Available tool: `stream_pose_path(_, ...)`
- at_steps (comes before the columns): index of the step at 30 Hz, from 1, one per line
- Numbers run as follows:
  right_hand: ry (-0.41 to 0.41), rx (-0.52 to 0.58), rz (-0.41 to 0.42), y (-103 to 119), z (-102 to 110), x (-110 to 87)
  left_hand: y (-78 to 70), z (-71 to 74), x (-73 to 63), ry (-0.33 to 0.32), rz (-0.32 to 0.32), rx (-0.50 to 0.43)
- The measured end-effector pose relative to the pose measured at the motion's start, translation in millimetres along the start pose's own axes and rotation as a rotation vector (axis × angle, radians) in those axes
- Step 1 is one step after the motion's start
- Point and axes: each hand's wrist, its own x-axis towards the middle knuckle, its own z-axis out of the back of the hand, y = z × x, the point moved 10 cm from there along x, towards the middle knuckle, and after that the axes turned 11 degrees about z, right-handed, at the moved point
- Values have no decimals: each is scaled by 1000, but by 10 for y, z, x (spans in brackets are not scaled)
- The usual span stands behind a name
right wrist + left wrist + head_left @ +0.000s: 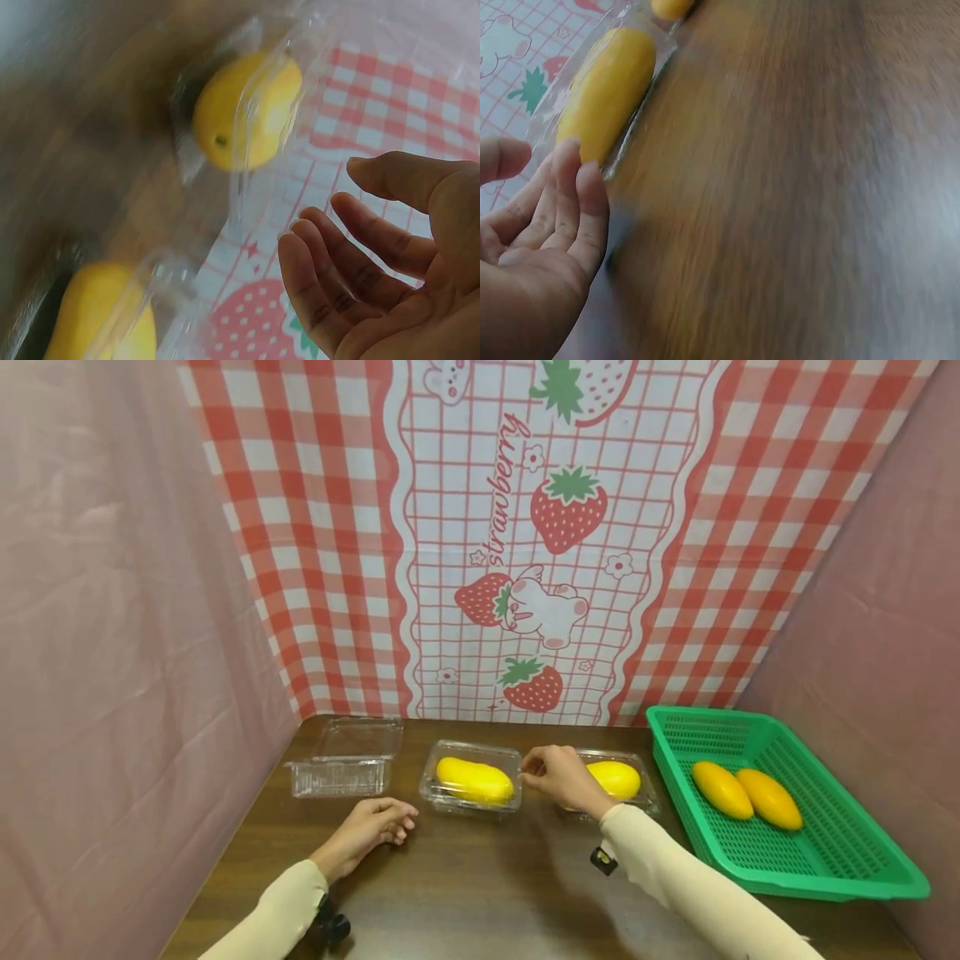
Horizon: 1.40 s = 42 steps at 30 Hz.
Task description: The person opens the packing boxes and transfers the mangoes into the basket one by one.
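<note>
Relaxed and holding nothing, my left hand (367, 831) hovers over the front left of the table, palm facing inward. Beyond its fingertips is a clear plastic clamshell box (433, 785) with a yellow mango (474, 780) inside, its lid down. My right hand (564, 774) is between that box and a second clear box (647, 797), partly covering the latter. The second box also contains a yellow mango (615, 779). In the right wrist view, the right hand's fingers (315, 300) are loosely bent, thumb apart, with nothing between them.
At the back left, a third clear box (341, 779) stands with its lid raised. A green plastic basket (832, 881) on the right holds two orange-yellow mangoes (768, 799). Behind the wooden table (450, 893) hangs a strawberry-print cloth (517, 610); pink curtains flank both sides.
</note>
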Motion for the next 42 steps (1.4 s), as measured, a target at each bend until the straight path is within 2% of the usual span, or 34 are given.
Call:
stream_pose_path(4,17,30,32,134,-129,61,-40,-41,66,-35,-27,-50)
stream_pose_path(9,36,25,72,306,-297,137,-70,-97,105,-38,-47,-95)
stream_pose_path(18,33,3,167,580,-569,287,-58,-120,165,-57,-28,-108)
stream_pose_path(24,49,4,206,750,-713,376,-41,-91,211,-80,-16,-164)
stream_pose_path(28,51,10,221,821,-787,425,-40,-102,231,-66,-17,-189)
stream_pose_path(33,68,16,233,866,-892,454,-19,-164,254,-18,-6,-197)
stream_pose_path(39,140,-81,243,941,-1057,441,24,-197,247,12,5,-193)
stream_pose_path(42,133,-184,281,1026,-1084,442,35,-187,238,7,6,-193)
